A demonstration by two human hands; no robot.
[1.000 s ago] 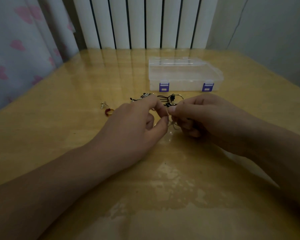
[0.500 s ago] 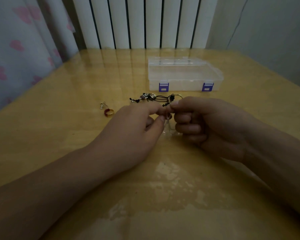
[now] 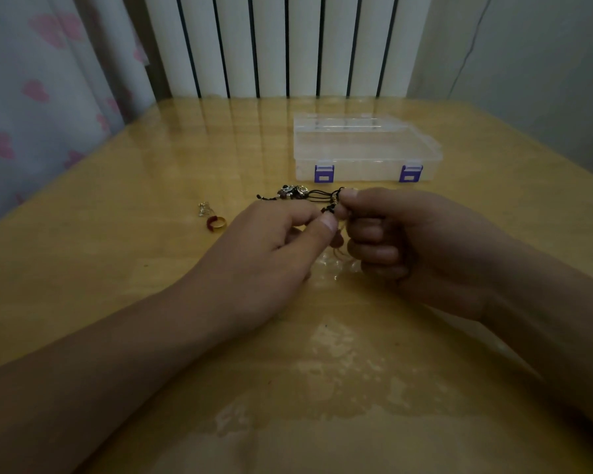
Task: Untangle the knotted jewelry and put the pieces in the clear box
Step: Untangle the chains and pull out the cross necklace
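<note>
Dim wooden surface (image 3: pixel 117 268), clear box (image 3: pixel 365 148) latched near far edge. Left hand (image 3: pixel 271 248) and right hand (image 3: pixel 408 241) pinch knotted jewelry (image 3: pixel 322 196) mid-surface; right fist tighter than a second ago. Knot unresolved.

Both hands worked the knotted jewelry.
The left hand (image 3: pixel 271 248) and right hand (image 3: pixel 411 248) pinched the black-corded tangle (image 3: pixel 317 196) near the closed clear box (image 3: pixel 363 148).

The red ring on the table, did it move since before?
No. The red ring lies at the same spot left of the hands, beside the small silver piece, equally far from the clear box.
</note>
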